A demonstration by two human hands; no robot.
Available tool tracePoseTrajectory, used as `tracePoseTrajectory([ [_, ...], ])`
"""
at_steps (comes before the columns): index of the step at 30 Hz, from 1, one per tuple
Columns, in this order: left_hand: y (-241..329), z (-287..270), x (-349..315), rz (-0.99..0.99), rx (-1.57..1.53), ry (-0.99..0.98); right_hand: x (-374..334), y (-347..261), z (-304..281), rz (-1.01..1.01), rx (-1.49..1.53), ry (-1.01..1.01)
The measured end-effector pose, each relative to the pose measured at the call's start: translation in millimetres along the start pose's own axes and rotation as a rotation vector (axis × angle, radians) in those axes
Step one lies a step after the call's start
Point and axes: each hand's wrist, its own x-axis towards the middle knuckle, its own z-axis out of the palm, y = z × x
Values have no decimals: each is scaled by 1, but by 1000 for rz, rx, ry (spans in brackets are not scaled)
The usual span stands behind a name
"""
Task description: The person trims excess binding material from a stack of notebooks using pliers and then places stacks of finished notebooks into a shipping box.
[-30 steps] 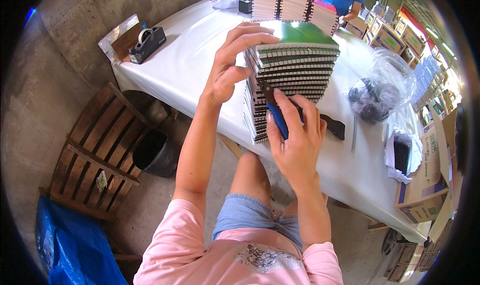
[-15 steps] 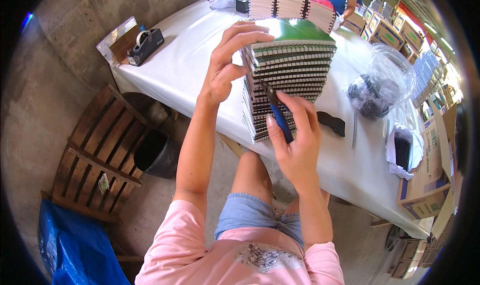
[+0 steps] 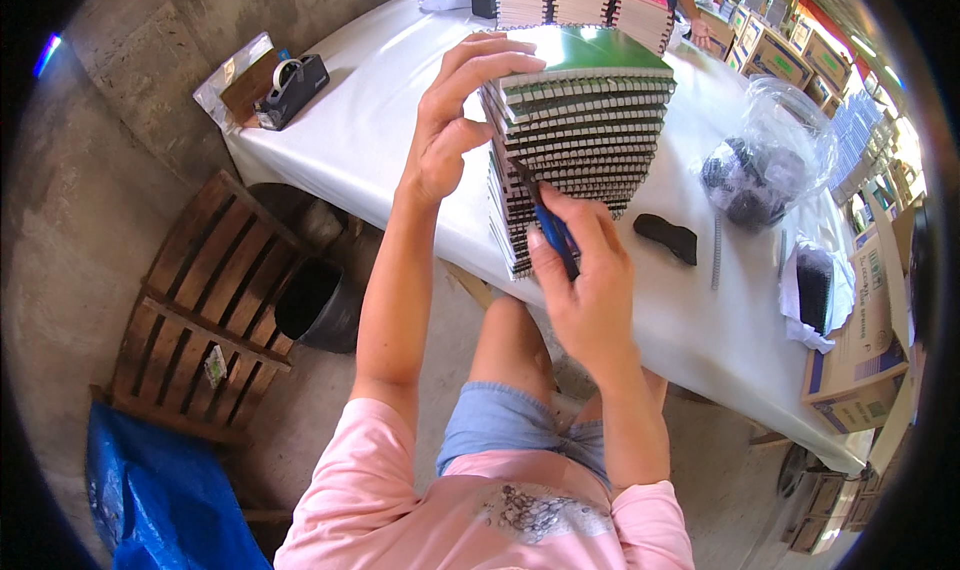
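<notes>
A stack of notebooks is seen near the table's edge, the left hand laid at its top corner, fingers loosely open. Blue pliers are gripped in the right hand's curled fingers (3 more stacks are lined up behind).

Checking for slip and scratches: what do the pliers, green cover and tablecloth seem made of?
Pliers: dull dark head, probably metal; blue handles, likely plastic or rubber by their even colour.
Green cover: glossy, by its white glare; coated card or plastic, can't tell which.
Tablecloth: white, softly shiny, draping at the edge; fabric or plastic sheet.
</notes>
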Motion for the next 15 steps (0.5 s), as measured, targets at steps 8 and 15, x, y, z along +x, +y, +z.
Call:
tracePoseTrajectory([
  [8,0,3,0,6,-42,21,-1,8,-3,446,675,-205],
  [15,-1,2,1,15,-54,19,-8,9,2,-45,-186,76],
])
